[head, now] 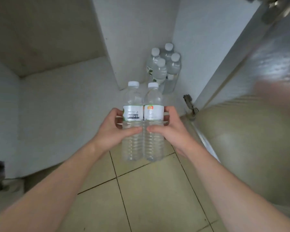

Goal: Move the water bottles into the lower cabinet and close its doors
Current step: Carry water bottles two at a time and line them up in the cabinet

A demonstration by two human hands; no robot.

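A person crouches at an open lower cabinet [65,101], both bare arms reaching forward. Each hand carries one clear water bottle, and the two bottles are pressed side by side, touching along their length.

The left hand [112,131] has its grip wrapped round the left bottle [133,121], thumb across the front just below the white label and fingers curled round the far side. The right hand [172,129] holds the right bottle [154,121] the same way, mirrored. The two thumbs nearly meet at the seam between the bottles. Neither grip is loose or wide; both are closed round the bottle bodies.

Both held bottles stand close to upright, long axis running from base at 6 o'clock to white cap at 12 o'clock. Their bases hang in the air above the tiled floor [149,198], in front of the cabinet's opening.

The relation that matters: four bottles already stored [164,67] stand upright in a tight cluster in the cabinet's back right corner, at about 1 o'clock from the held pair and well apart from it. The right hand is the nearer one to that cluster. Bare cabinet floor lies between, so the pair would likely travel forward and slightly right, kept upright.

The cabinet's right door [258,67] stands open at 2 o'clock, a hinge [189,104] showing at its foot. It is not yet closed.
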